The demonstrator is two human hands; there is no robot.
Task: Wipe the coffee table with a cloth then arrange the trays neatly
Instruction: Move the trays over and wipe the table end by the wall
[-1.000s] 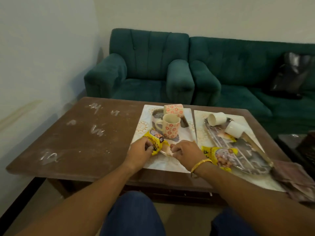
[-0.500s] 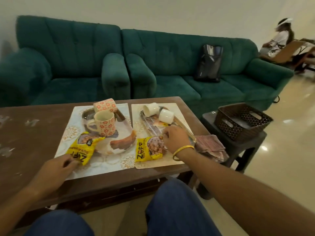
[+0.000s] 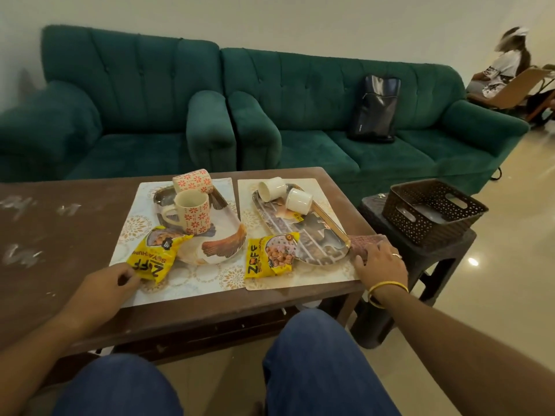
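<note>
The brown coffee table (image 3: 75, 235) has white smears on its left part. Two placemats lie side by side on it. The left tray (image 3: 223, 249) carries an upright floral mug (image 3: 192, 211) and a tipped floral mug (image 3: 193, 180). On the oval right tray (image 3: 326, 240) lie two tipped white cups (image 3: 271, 187). A yellow snack packet (image 3: 153, 256) leans on the left tray, and another (image 3: 270, 256) lies by the right tray. My left hand (image 3: 111, 283) rests loosely curled, touching the left packet's near corner. My right hand (image 3: 380, 262) lies on a reddish cloth (image 3: 362, 243) at the table's right edge.
A brown woven basket (image 3: 432, 211) sits on a dark stool (image 3: 420, 256) just right of the table. A green sofa (image 3: 300, 100) with a black bag (image 3: 375, 109) stands behind. A person (image 3: 504, 70) sits far right. My knees are under the near edge.
My view has swung right. My left hand has let go of the left packet. My right hand moved from the trays rightwards onto the cloth at the table's edge.
</note>
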